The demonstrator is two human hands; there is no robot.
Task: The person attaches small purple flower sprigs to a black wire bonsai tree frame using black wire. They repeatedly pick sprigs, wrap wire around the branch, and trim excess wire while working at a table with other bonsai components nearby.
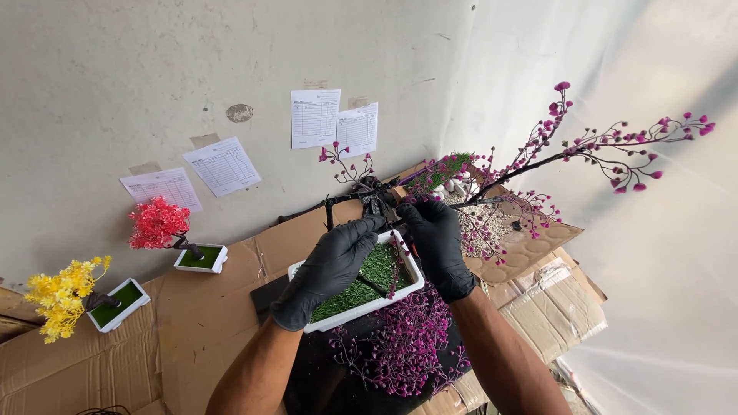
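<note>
Holding the dark branch (461, 192) of a small fake tree with both gloved hands, I have my left hand (327, 269) and my right hand (438, 242) side by side above a white tray (361, 307). Each grip is clenched around the black trunk where it forks, fingertips nearly touching. The tray sits just under my palms, lined with green fake grass (377, 269), and the trunk rises out of it between my hands.

From my right grip the branch runs up and to the right, ending in twigs tipped with pink buds (615, 146). Shorter twigs with the same buds crowd in front of my right knuckles and partly hide the trunk. Just below the tray lies a loose heap of purple sprigs (407, 346) on a black sheet (323, 384).

Flattened cardboard (200, 307) covers the counter. Behind my right hand is a patch of white pebbles (484, 223). To the left, well apart from my hands, stand a red tree (161, 223) and a yellow tree (65, 296), each in its own white pot. Paper forms (315, 117) are taped to the grey wall (115, 77).
</note>
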